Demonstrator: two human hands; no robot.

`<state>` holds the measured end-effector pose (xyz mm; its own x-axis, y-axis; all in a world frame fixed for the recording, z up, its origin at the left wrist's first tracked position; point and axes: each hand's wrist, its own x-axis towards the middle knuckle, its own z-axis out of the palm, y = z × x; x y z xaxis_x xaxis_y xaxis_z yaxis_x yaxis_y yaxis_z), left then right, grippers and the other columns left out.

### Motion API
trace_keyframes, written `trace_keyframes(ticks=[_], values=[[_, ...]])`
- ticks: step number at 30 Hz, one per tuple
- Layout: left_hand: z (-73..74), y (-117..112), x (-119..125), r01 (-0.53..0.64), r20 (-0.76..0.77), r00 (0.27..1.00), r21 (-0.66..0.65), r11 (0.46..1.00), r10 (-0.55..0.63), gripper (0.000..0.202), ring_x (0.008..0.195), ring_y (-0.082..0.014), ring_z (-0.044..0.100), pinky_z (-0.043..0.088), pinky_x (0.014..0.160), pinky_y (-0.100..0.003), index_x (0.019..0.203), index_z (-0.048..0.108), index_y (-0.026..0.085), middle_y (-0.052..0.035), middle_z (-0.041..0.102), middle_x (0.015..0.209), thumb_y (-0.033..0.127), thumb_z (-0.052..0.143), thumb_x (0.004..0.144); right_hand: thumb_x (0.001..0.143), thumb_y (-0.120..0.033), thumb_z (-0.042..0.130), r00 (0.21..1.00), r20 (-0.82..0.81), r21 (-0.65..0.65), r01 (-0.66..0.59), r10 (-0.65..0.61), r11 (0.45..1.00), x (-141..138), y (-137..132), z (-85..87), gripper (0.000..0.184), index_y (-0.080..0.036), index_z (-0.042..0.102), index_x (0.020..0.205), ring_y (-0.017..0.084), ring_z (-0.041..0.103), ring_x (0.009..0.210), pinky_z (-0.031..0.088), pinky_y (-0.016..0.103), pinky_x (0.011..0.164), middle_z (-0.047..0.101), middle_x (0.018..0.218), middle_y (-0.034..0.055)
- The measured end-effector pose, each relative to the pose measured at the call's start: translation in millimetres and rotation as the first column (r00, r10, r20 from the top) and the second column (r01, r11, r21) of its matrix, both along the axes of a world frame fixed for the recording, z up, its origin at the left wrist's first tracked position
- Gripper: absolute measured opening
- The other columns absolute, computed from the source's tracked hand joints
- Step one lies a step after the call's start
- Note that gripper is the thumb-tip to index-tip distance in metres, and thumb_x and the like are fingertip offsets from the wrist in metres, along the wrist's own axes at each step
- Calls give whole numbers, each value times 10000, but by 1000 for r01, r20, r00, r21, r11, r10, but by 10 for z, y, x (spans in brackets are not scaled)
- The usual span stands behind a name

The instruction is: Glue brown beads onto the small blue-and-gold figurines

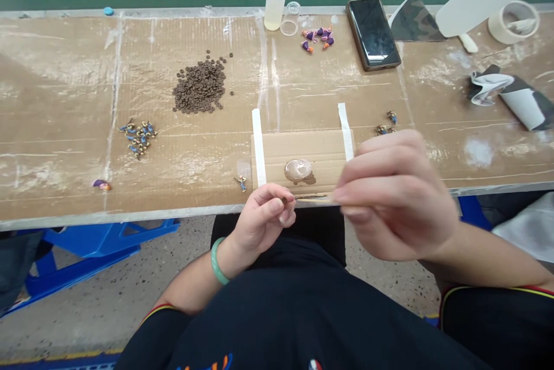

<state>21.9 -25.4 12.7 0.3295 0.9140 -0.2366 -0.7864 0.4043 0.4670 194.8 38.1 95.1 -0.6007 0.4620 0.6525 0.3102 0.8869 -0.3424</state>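
Observation:
My left hand (259, 220), with a green bangle on its wrist, pinches a small brown disc (284, 200) between thumb and forefinger. Partly blurred, my right hand (396, 200) grips a thin wooden stick (318, 199). Its dark tip meets or nearly meets the left fingertips; I cannot tell whether it touches the disc. Just beyond both hands, a clear wet puddle (298, 169) sits on a cardboard piece (277, 148) held by two white tape strips. A tiny blue-and-tan figurine (241, 183) lies left of the cardboard. More small figurines (384, 129) show behind my right hand.
Leftward are a heap of brown discs (199, 86), a cluster of blue figurines (139, 137) and a purple one (101, 185). Along the back stand a squeeze bottle (275, 3), purple figurines (318, 36), a phone (373, 33) and a tape roll (513, 22). Crumpled scraps (511, 93) lie right.

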Motion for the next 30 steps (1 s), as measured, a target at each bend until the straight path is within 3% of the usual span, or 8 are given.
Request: trace_keyframes(ticks=[4, 9, 15, 23, 30], values=[[5, 5, -6, 19, -7, 1000, 18, 1000, -19, 247, 456, -48, 259, 271, 471, -202, 745, 729, 198, 75, 373, 498, 398, 874, 735, 1012, -230, 535, 976, -160, 16, 153, -149, 988, 73, 36, -43, 91, -207, 601, 953, 144, 551, 716, 435, 350, 712, 599, 800, -2], [-3, 1, -7, 14, 4, 1000, 42, 999, -14, 196, 458, -53, 247, 243, 476, -213, 783, 748, 218, 71, 389, 509, 383, 853, 769, 985, -192, 577, 972, 62, 63, 225, -229, 972, 138, 87, -128, 55, -220, 587, 938, 183, 553, 783, 445, 368, 757, 641, 832, 24], [2, 13, -13, 25, -32, 999, 41, 999, -23, 255, 448, -55, 238, 252, 471, -224, 763, 707, 207, 84, 372, 501, 409, 862, 750, 989, -173, 565, 960, 175, 109, 200, -217, 974, 169, 143, -239, 80, -209, 562, 918, 184, 557, 801, 450, 366, 774, 654, 874, 26], [-3, 4, -3, 12, -6, 1000, 73, 997, -11, 152, 462, -57, 229, 254, 488, -213, 813, 765, 232, 68, 388, 518, 371, 827, 802, 965, -123, 595, 968, 188, 90, 150, -164, 985, 140, 166, -340, 89, -192, 576, 912, 179, 554, 841, 437, 347, 810, 647, 895, 28], [23, 13, 9, 13, -36, 999, 22, 1000, -12, 222, 453, -55, 227, 264, 484, -212, 764, 744, 222, 75, 368, 505, 405, 867, 745, 951, -136, 607, 970, 134, 117, 187, -202, 975, 137, 113, -219, 78, -196, 586, 906, 176, 552, 778, 443, 348, 778, 649, 854, 27]])
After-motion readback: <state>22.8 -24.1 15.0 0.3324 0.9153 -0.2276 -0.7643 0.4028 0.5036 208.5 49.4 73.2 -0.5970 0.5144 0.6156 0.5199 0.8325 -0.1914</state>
